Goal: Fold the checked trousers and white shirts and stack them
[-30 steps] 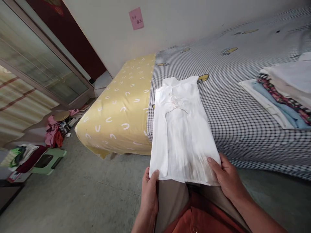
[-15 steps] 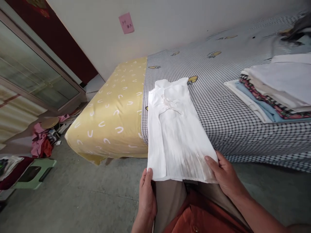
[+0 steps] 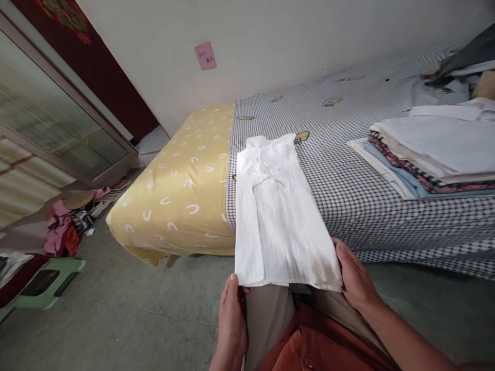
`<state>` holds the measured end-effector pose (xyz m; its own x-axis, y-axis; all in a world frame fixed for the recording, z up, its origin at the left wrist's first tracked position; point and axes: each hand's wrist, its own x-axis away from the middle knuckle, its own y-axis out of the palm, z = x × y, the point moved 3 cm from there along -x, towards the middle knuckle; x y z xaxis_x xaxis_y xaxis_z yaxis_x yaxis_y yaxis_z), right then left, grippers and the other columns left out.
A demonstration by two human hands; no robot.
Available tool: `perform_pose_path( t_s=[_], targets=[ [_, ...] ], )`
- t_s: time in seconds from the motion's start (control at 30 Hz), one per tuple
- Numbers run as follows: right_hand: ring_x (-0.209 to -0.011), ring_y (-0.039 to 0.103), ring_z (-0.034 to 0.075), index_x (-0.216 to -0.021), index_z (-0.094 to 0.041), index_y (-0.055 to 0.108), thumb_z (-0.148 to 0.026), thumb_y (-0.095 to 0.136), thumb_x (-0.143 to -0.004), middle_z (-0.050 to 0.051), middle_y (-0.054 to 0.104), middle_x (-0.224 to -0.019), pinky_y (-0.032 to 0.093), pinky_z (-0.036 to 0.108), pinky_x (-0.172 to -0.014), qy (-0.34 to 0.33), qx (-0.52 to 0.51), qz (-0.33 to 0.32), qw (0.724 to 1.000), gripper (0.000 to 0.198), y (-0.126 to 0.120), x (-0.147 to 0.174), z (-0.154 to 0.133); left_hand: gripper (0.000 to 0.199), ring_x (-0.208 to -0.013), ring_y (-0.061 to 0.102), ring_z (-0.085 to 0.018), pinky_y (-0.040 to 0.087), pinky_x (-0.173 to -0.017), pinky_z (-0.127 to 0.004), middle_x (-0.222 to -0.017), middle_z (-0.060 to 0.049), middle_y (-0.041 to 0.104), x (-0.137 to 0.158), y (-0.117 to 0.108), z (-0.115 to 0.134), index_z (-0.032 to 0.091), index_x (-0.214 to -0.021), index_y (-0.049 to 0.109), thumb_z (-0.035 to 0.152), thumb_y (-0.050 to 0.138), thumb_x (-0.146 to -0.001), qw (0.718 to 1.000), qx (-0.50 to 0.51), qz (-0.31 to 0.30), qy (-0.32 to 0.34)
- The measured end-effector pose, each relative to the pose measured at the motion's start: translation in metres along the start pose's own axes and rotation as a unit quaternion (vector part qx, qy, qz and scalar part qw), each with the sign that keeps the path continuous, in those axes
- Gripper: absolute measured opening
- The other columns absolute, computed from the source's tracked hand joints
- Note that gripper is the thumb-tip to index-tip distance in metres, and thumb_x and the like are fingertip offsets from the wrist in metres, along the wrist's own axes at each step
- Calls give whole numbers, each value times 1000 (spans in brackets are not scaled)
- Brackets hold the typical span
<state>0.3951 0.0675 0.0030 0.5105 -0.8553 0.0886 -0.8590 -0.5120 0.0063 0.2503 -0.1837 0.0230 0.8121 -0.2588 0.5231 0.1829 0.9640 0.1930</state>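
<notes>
A white blouse (image 3: 286,221) lies face up with its sides folded in, its collar end on the checked bedspread and its hem reaching over the bed's edge towards my lap. Thin ties lie loosely across its upper part. My left hand (image 3: 234,314) pinches the hem's left corner, thumb on top and fingers beneath. At the lower right edge, my right hand (image 3: 355,275) holds the cloth from the side; some of its fingers are hidden under the fabric.
A stack of folded clothes (image 3: 433,149) rests on the bed to the right, with a dark heap of clothes (image 3: 467,59) behind it. The bed (image 3: 193,180) has a yellow cover on its left. A green stool (image 3: 50,288) and pink clothing (image 3: 60,226) are on the floor at left.
My right thumb has slid off the top of the blouse to its right edge. The blouse stays in nearly the same place, while the view has shifted slightly up and right.
</notes>
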Motion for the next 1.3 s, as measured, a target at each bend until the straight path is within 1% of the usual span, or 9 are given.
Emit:
perform_pose_path(
  t_s=[0.2,0.43,0.7,0.93,1.03,1.1,1.2,1.23,1.3],
  targets=[
    [-72,67,22,-119,-28,63,-60,80,-70,2,75,-90,55,31,-62,127,-117,-21,985,61,8,5,-3,58,-75,48,-16,36,-71,-28,-69,1,56,0,-1,-1,20,-64,53,75,70,-66,1000,-17,2,-4],
    [-91,68,22,-112,-27,68,-69,67,-79,3,75,-108,55,28,-68,81,-124,-3,989,53,8,4,-7,56,-76,48,-16,36,-72,-28,-70,1,57,0,0,1,20,-66,54,74,64,-73,999,-20,-14,29],
    [-55,63,19,-125,-28,59,-61,71,-78,1,72,-73,49,29,-49,150,-158,2,976,59,-11,7,-14,56,-75,49,-17,37,-71,-28,-69,1,58,-1,3,5,21,-64,54,75,66,-71,999,-12,-28,32],
    [-63,70,23,-124,-22,58,-56,68,-76,7,75,-82,55,33,-56,135,-9,62,989,60,-58,15,-19,55,-72,52,-15,43,-71,-27,-75,0,63,-20,-10,-2,20,-87,67,73,65,-73,999,2,-43,7],
    [-64,69,23,-124,-21,59,-53,59,-83,8,74,-88,57,37,-59,57,143,67,986,52,-75,13,-9,58,-76,59,-19,49,-75,-33,-85,-6,66,-45,-25,-5,17,-96,67,71,58,-77,991,-111,-25,65],
    [-72,71,24,-128,-23,58,-46,56,-86,10,72,-101,59,40,-67,-57,255,68,963,47,-76,9,-5,57,-80,63,-23,52,-82,-42,-95,-11,66,-64,-35,-3,15,-104,65,65,57,-79,962,-232,17,141],
    [-108,67,30,-138,-26,54,-29,53,-92,14,64,-127,56,49,-92,-268,401,63,874,47,-60,0,-10,54,-105,62,-32,46,-98,-57,-128,-21,57,-86,-43,6,14,-127,58,46,59,-83,883,-384,75,260],
    [-120,62,32,-142,-28,52,-24,52,-93,14,60,-135,51,53,-100,-323,439,58,836,49,-51,-3,-14,52,-117,58,-35,42,-103,-60,-139,-23,50,-90,-43,10,17,-134,54,39,58,-87,840,-437,83,310],
    [-137,49,34,-147,-34,46,-14,52,-95,13,50,-149,41,59,-110,-400,496,45,769,57,-31,-11,-24,53,-135,47,-37,38,-107,-63,-150,-23,41,-92,-35,20,22,-145,45,28,52,-93,709,-546,92,437]
  ],
)
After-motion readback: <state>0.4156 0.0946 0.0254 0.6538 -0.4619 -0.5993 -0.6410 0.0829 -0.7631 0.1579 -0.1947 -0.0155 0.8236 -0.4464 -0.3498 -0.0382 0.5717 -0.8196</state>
